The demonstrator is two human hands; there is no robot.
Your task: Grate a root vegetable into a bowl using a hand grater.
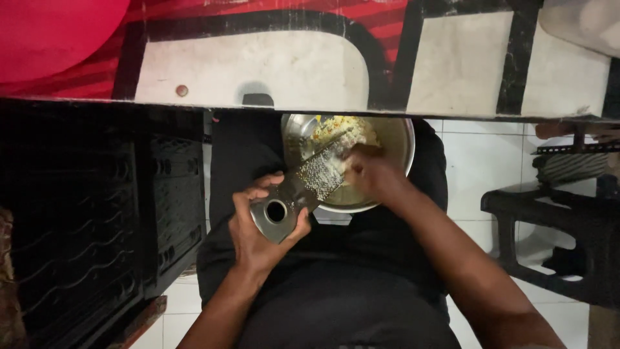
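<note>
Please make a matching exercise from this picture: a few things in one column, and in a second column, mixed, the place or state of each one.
Things:
1. flat metal grater
2. steel bowl
3. black plastic crate
4. dark stool

Places or states:
A. on the tiled floor at the right of the picture
B. on the person's lap, with pale gratings inside
C. at the left of the picture, beside the person's leg
D. handle in the left hand, slanting over the bowl, right hand against it

Pairs: 1-D, 2-B, 3-C, 4-A
</note>
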